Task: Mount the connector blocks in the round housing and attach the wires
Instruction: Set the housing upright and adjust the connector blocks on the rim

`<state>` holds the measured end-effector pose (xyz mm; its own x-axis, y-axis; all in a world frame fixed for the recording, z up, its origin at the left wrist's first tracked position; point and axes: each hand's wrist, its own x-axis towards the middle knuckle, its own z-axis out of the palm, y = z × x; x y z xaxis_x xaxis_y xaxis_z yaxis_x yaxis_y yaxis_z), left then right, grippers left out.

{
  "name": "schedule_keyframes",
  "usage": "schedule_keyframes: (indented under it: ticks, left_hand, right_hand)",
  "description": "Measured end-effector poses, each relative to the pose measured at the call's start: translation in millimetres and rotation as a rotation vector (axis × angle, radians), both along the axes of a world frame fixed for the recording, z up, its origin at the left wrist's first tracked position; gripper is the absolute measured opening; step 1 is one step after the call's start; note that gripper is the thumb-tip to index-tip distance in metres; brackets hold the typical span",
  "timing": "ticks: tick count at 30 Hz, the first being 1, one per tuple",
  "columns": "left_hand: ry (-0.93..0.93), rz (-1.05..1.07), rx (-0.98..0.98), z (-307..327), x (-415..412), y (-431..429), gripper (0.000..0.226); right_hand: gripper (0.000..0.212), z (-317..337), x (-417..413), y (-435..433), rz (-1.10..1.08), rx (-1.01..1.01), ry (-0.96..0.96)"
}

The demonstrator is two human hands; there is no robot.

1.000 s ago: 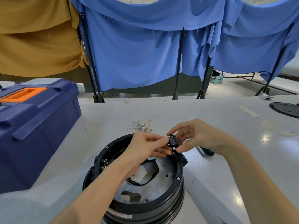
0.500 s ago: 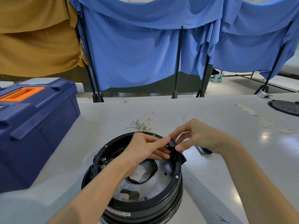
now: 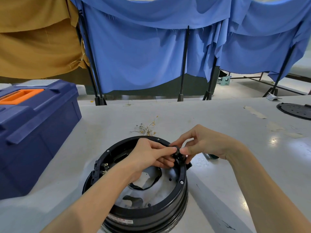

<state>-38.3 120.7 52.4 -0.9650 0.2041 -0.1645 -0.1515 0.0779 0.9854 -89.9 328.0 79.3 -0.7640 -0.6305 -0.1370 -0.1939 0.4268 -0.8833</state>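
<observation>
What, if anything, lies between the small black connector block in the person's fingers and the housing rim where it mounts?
Nothing visible does. The left hand and the right hand both pinch the connector block right at the rim of the round housing. Their fingers hide the seat itself.

head-worn camera, looking down, close over table [image 3: 218, 115]

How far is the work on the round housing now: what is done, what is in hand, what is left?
Done, it seems: one connector block sits on the left rim of the round housing. In hand: left hand and right hand pinch a second block at the right rim. Left: the loose wires lie unattached on the table.
</observation>
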Motion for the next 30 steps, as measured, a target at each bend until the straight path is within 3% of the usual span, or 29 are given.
schedule_keyframes:
  ticks: [30]
  left_hand:
    - [0.028, 0.037, 0.035, -3.3, -1.1, 2.4, 0.03]
  right_hand:
    - [0.022, 0.5, 1.4, -5.7, -0.051, -0.042, 0.063]
